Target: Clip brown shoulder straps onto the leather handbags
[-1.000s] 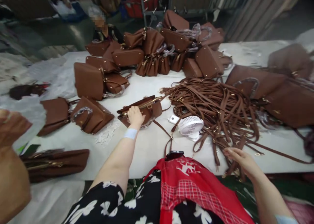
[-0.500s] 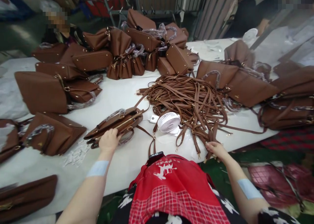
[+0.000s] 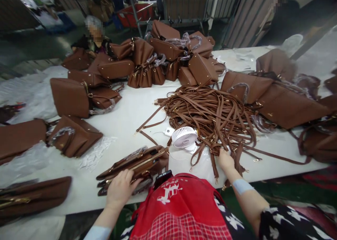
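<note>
My left hand [image 3: 121, 188] grips the near side of a brown handbag [image 3: 155, 155], which lies open-topped at the table's front edge. At the near right side of a large heap of brown straps [image 3: 202, 106], my right hand [image 3: 225, 160] has its fingers closed among the strap ends; which strap it holds is too small to tell. A white fan [image 3: 184, 137] stands between the handbag and the heap. Behind the phone [image 3: 162, 178] at my apron, several gold clasps show on the straps.
Brown handbags [image 3: 163, 50] are piled along the back of the white table [image 3: 131, 110]. More bags [image 3: 286, 99] lie at the right, and another [image 3: 75, 136] at the left beside white slips [image 3: 97, 154]. A person [image 3: 94, 36] is behind the pile.
The handbag and my left hand have come nearer to my body. My right hand has moved up and left, further into the straps. The camera view has shifted left.
</note>
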